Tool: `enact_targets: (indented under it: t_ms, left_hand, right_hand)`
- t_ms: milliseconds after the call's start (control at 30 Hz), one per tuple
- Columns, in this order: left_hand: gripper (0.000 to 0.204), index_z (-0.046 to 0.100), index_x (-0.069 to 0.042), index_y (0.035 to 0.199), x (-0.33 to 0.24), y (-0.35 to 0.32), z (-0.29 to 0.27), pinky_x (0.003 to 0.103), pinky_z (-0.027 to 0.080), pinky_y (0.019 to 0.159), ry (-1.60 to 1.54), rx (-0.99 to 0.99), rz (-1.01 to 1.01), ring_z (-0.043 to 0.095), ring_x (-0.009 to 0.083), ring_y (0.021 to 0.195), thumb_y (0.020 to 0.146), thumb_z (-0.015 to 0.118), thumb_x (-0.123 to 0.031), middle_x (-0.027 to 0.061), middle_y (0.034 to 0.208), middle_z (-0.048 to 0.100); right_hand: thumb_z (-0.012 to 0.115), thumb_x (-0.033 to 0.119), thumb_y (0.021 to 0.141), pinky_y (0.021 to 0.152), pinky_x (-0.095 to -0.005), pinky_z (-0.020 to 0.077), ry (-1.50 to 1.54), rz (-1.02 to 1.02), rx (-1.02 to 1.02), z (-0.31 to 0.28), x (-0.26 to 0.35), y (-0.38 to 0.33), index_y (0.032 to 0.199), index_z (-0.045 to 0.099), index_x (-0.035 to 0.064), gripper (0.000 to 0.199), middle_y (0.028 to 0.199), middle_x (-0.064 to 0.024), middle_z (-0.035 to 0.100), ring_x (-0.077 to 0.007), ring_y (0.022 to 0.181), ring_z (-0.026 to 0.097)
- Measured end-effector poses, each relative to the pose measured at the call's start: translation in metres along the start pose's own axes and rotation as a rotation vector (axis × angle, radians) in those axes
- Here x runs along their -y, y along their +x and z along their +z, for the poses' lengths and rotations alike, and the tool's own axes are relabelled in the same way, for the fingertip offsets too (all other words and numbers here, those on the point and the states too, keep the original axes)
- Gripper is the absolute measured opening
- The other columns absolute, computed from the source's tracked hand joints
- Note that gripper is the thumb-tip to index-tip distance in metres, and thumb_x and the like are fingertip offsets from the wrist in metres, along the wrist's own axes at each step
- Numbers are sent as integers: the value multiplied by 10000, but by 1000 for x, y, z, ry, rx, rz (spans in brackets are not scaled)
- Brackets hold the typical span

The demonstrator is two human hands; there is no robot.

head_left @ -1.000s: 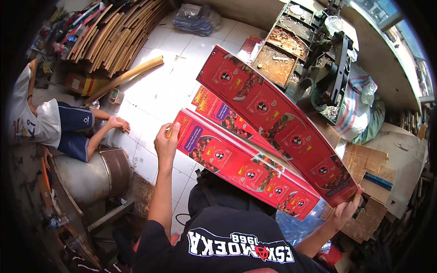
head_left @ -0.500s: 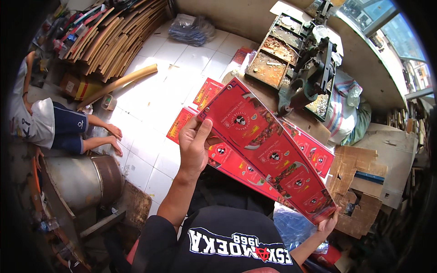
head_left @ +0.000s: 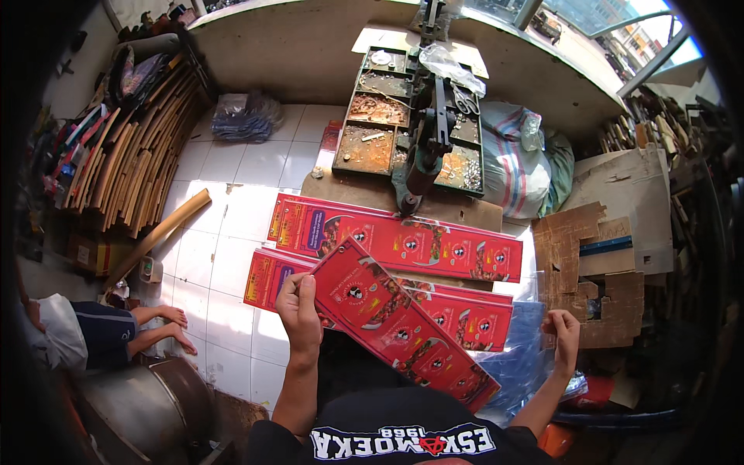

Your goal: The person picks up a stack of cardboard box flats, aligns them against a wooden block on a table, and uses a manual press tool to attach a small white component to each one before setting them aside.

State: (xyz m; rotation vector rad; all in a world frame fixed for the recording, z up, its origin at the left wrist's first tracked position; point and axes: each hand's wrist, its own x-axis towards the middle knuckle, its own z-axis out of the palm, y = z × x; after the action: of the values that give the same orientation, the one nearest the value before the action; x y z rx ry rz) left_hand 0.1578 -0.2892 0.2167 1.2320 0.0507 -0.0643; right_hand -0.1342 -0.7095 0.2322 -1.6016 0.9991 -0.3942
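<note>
My left hand [head_left: 301, 318] is closed on the upper left corner of a long red printed sign [head_left: 411, 329]. The sign slants down to the right in front of my chest, and a metal eyelet shows at its top corner. My right hand [head_left: 564, 339] is apart from the sign, its fingers curled, with nothing visible in them. It hovers over a pile of clear bluish plastic sleeves [head_left: 519, 337]. Beyond the held sign lie two stacks of similar red signs, a far stack [head_left: 465, 252] and a nearer stack [head_left: 484, 324] partly covered by it.
A dark hand-lever press [head_left: 426, 159] stands behind the stacks, beside a compartment tray [head_left: 368, 147] of small metal bits. Torn cardboard [head_left: 562, 256] lies at right. A person's bare legs [head_left: 159, 325], a metal drum [head_left: 147, 399] and leaning boards [head_left: 128, 163] are at left.
My right hand has let go of the sign's lower end and moved away from it. The sign has come lower and nearer my body. My view has turned right.
</note>
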Motion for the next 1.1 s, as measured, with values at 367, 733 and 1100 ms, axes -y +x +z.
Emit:
enact_targets:
  t_ms: [367, 733, 1100]
  left_hand:
    - [167, 590, 20, 983, 29, 31, 28, 203, 449, 655, 121, 41, -20, 551, 41, 721, 997, 522, -131, 36, 827, 635]
    - [145, 606, 20, 965, 57, 32, 16, 212, 450, 700, 123, -61, -132, 557, 61, 753, 976, 546, -112, 40, 852, 642]
    - [158, 597, 19, 1011, 50, 36, 19, 223, 465, 747, 43, -11, -160, 579, 70, 796, 988, 524, -119, 65, 914, 655]
  right_hand:
    - [652, 219, 869, 785, -389, 516, -694, -902, 196, 267, 179, 300, 966, 708, 48, 204, 926, -135, 701, -292, 876, 673]
    - [606, 302, 904, 915, -501, 472, -1171, -668, -106, 377, 179, 445, 1195, 570, 53, 384, 1164, -193, 638, -359, 1154, 580]
    - [633, 428, 904, 804, -353, 493, -864, -399, 343, 299, 215, 379, 1029, 693, -14, 463, 939, -164, 700, -224, 903, 659]
